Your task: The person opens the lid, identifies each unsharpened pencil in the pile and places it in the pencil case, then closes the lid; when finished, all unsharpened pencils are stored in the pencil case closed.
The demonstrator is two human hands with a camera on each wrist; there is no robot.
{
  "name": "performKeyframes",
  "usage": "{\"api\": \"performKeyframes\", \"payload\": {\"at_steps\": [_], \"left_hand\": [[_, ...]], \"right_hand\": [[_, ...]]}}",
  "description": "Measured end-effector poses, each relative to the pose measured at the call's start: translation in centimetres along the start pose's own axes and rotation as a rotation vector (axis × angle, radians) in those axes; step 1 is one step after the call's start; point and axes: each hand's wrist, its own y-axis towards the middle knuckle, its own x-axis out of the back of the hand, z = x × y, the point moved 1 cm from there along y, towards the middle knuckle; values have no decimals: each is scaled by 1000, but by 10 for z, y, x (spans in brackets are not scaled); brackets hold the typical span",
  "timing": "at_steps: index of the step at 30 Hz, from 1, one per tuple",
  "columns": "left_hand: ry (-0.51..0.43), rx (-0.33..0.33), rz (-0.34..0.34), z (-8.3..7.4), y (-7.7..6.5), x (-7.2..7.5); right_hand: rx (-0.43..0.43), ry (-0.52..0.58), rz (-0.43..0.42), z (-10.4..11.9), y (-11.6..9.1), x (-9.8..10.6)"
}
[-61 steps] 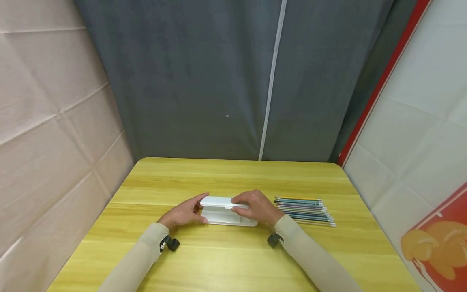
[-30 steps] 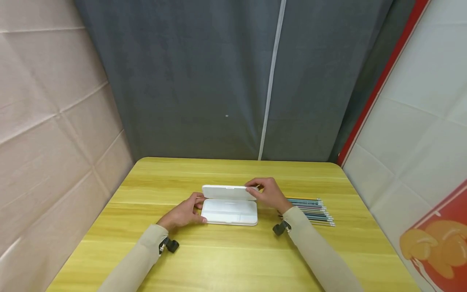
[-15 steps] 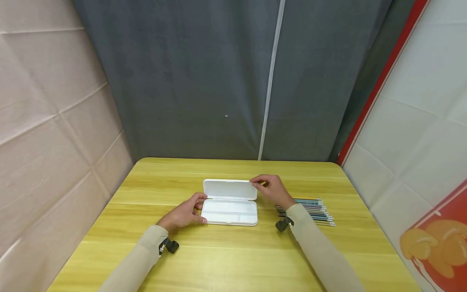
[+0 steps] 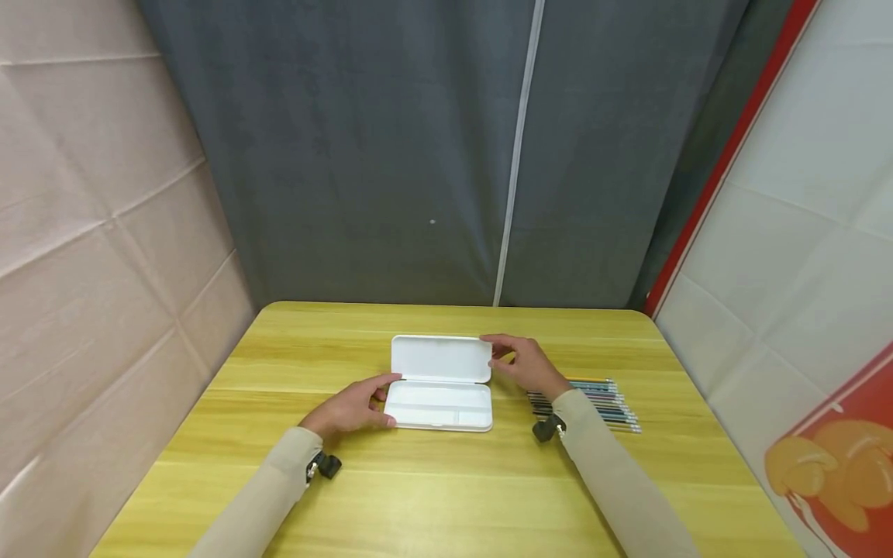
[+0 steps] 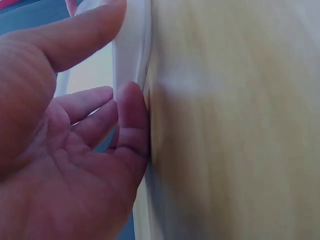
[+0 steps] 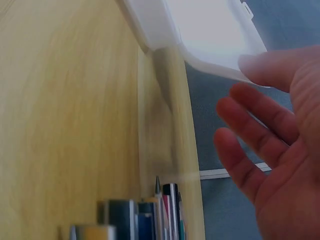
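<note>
A white pencil case (image 4: 412,416) lies unfolded in the middle of the table, its bare tray towards me. Its lid (image 4: 441,359) leans back on the far side. My left hand (image 4: 352,404) holds the case's left end, thumb at the front corner and fingers towards the hinge; the left wrist view shows the little finger against the case's side wall (image 5: 131,45). With my right hand (image 4: 526,363) I hold the lid's right edge. In the right wrist view the thumb lies on the lid's inner face (image 6: 215,35), and the index finger is hidden behind it.
Several pencils (image 4: 607,403) lie side by side right of the case, partly covered by my right hand and sleeve. The yellow wood-grain table (image 4: 432,496) ends at a grey curtain (image 4: 349,155). Pale panels stand left and right.
The lid has swung up and away from me, from nearly over the tray to leaning back. My right hand moved back and right with it; the left hand stayed at the case's left end.
</note>
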Motion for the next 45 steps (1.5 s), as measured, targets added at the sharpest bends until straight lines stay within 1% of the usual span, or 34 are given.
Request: {"api": "performKeyframes", "payload": {"at_steps": [5,12,14,22,28,34,39,45], "left_hand": [[51,-17,12,-1,3,3],[193,-43,22,-2,4,3],[204,-48,25,-3,5,3],[167,-46,20,-6,5,5],[156,-50,14,-6,7,6],[167,-59,13,-3,7,5],[191,-60,10,-2,7,4],[187,-51,2,-4,8,6]], "right_hand": [[14,-4,13,2,-2,4],[0,-17,31,1,-9,9],[-4,-15,30,2,-13,12],[-29,-43,12,0,-29,28],[-86,-71,-4,-10,-39,39],[-73,-95,-20,-21,-53,51],[-101,-110,-2,-27,-66,63],[-97,-92,-7,-32,-75,76]]}}
